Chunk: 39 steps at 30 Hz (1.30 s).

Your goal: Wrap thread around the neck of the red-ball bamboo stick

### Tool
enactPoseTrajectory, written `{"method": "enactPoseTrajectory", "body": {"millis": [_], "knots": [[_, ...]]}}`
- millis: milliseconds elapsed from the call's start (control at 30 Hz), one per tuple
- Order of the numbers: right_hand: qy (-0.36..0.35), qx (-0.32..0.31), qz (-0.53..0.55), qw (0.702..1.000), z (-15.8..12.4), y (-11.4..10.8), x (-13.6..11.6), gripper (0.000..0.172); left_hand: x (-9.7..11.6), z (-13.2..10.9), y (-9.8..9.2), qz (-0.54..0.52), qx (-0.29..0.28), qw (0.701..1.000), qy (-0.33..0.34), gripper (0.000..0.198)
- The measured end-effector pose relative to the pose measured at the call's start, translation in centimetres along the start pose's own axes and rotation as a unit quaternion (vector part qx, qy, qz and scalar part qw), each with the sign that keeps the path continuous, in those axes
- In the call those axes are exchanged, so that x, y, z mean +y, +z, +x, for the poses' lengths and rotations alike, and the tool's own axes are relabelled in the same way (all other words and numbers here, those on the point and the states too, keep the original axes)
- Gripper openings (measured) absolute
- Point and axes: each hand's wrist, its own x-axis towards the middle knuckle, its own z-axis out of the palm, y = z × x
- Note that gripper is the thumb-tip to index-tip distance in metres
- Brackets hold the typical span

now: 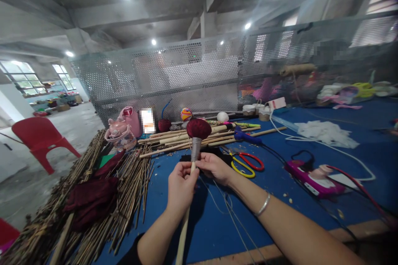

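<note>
I hold a wooden stick (183,232) upright over the blue table (280,198). Its top carries a dark red fabric ball (198,128) above a grey wrapped neck (195,149). My left hand (180,186) is closed round the stick just under the neck. My right hand (214,167) pinches at the base of the grey wrapping, with thin thread (228,211) trailing down from it across the table. A silver bangle (263,205) sits on my right wrist.
A heap of thin twigs (93,207) with dark red cloth (93,196) lies left. Bamboo sticks (186,138), yellow and red scissors (247,163), a pink glue gun (307,178), white stuffing (325,132) and cables lie on the table. A mesh screen stands behind; a red chair (40,138) far left.
</note>
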Motion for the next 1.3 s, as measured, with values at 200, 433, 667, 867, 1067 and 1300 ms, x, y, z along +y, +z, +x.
{"method": "enactPoseTrajectory", "body": {"millis": [200, 433, 667, 867, 1067, 1300], "knots": [[0.008, -0.013, 0.026, 1.000, -0.1, 0.3, -0.2, 0.031, -0.3, 0.0, 0.5, -0.082, -0.052, 0.995, -0.036, 0.032], [0.003, 0.014, -0.024, 1.000, 0.1, 0.2, 0.2, 0.035, -1.0, 0.1, -0.1, 0.039, 0.007, 0.998, 0.049, 0.029], [-0.001, -0.020, -0.089, 0.996, -0.1, -0.8, -1.1, 0.034, -0.3, 0.2, -0.2, -0.003, -0.004, 1.000, 0.021, 0.027], [-0.010, -0.011, -0.110, 0.994, -0.2, -1.0, -0.8, 0.031, 0.4, 0.4, -0.5, -0.108, -0.090, 0.988, -0.067, 0.031], [0.017, -0.005, -0.176, 0.984, 0.7, -1.8, -0.2, 0.034, 0.5, 1.3, -1.4, -0.137, -0.104, 0.979, -0.107, 0.034], [0.054, 0.014, -0.277, 0.959, -8.4, 0.6, -2.3, 0.030, -0.1, 3.4, -3.6, -0.154, -0.040, 0.982, -0.102, 0.037]]}}
